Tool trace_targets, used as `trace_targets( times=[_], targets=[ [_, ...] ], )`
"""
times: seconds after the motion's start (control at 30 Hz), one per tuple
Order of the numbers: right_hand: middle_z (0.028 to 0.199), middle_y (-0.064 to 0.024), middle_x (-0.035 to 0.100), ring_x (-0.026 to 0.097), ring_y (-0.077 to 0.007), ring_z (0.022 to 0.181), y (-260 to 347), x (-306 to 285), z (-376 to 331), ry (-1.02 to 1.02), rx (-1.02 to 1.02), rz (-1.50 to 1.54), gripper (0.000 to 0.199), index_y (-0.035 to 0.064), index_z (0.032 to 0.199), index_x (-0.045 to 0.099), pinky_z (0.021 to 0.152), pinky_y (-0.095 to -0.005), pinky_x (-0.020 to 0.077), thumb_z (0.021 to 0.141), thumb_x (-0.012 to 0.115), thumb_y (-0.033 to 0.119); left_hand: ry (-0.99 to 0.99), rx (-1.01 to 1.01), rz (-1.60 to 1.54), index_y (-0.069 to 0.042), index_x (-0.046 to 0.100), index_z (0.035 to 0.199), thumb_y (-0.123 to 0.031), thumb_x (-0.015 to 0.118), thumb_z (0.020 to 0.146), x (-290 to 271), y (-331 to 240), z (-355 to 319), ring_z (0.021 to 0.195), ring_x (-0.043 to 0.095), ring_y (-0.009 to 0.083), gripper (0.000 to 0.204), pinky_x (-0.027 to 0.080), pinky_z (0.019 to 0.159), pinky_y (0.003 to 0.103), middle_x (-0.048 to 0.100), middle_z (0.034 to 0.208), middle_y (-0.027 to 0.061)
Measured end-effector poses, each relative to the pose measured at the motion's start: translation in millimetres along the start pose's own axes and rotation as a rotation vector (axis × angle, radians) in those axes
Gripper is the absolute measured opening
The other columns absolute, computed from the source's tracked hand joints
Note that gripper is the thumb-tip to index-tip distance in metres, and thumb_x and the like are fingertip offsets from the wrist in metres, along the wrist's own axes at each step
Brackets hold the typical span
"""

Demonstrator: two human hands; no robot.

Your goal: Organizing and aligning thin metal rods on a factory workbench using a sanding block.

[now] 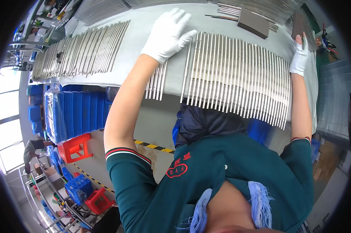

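A wide row of slim silver metal rods (237,73) lies side by side on the pale table cover, their near ends reaching past the front edge. At its upper left corner is my left hand (169,37), white-gloved, fingers spread, thumb close to the leftmost rod tops. Beneath that wrist lies a smaller group of rods (157,81), partly hidden by my forearm. My right hand (300,58), gloved with bare fingertips, stands along the row's right side. Its fingers stretch up to the lower end of a brown block (298,24); whether they press on it is unclear.
Another brown block (254,23) rests on rods at the back. A long batch of rods (82,50) covers the table's left. Clear plastic-wrapped stacks (102,9) line the back. Below are blue crates (80,110) and red stools (75,148). A person (32,153) is far left.
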State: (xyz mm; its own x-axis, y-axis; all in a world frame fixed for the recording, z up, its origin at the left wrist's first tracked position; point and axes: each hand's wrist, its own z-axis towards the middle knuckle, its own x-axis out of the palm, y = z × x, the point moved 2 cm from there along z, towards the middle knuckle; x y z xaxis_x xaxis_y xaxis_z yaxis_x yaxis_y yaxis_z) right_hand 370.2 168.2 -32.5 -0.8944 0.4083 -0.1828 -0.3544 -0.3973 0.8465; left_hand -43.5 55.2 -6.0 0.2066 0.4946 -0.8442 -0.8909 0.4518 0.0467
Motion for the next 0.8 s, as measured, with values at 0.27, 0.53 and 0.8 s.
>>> trace_targets(
  times=[0.27, 0.53, 0.8],
  targets=[
    [0.139, -0.0159, 0.048, 0.047, -0.0203, 0.125, -7.1, 4.9, 0.9, -0.001, 0.015, 0.101, 0.074, -0.0037, 0.140, 0.042, 0.107, -0.0295, 0.0315, 0.089, 0.066, 0.044, 0.074, 0.205, -0.287, -0.001, 0.057, 0.120, -0.044, 0.054, 0.092, 37.0, -86.2, 56.0, 0.121, 0.050, 0.0357, 0.051, 0.038, 0.105, 0.044, 0.056, 0.125, 0.0186],
    [0.139, -0.0144, 0.047, 0.048, -0.0215, 0.124, -8.7, 1.3, 2.8, -0.057, 0.274, 0.388, 0.074, -0.0049, 0.139, 0.042, 0.106, -0.0293, 0.0359, 0.090, 0.063, 0.046, 0.173, 0.147, -0.085, -0.002, 0.057, 0.123, -0.045, 0.054, 0.092, 16.2, -30.9, 18.0, 0.123, 0.049, 0.0350, 0.053, 0.037, 0.106, 0.043, 0.057, 0.126, 0.0173],
    [0.138, -0.0158, 0.049, 0.049, -0.0206, 0.123, -61.2, -16.1, 22.6, -0.418, -0.848, -1.552, 0.075, -0.0033, 0.140, 0.042, 0.106, -0.0293, 0.0329, 0.089, 0.064, 0.047, 0.066, 0.151, -0.038, -0.002, 0.057, 0.123, -0.046, 0.055, 0.091, 20.3, -36.1, 23.1, 0.123, 0.049, 0.0351, 0.055, 0.036, 0.106, 0.044, 0.057, 0.126, 0.0173]
  ],
)
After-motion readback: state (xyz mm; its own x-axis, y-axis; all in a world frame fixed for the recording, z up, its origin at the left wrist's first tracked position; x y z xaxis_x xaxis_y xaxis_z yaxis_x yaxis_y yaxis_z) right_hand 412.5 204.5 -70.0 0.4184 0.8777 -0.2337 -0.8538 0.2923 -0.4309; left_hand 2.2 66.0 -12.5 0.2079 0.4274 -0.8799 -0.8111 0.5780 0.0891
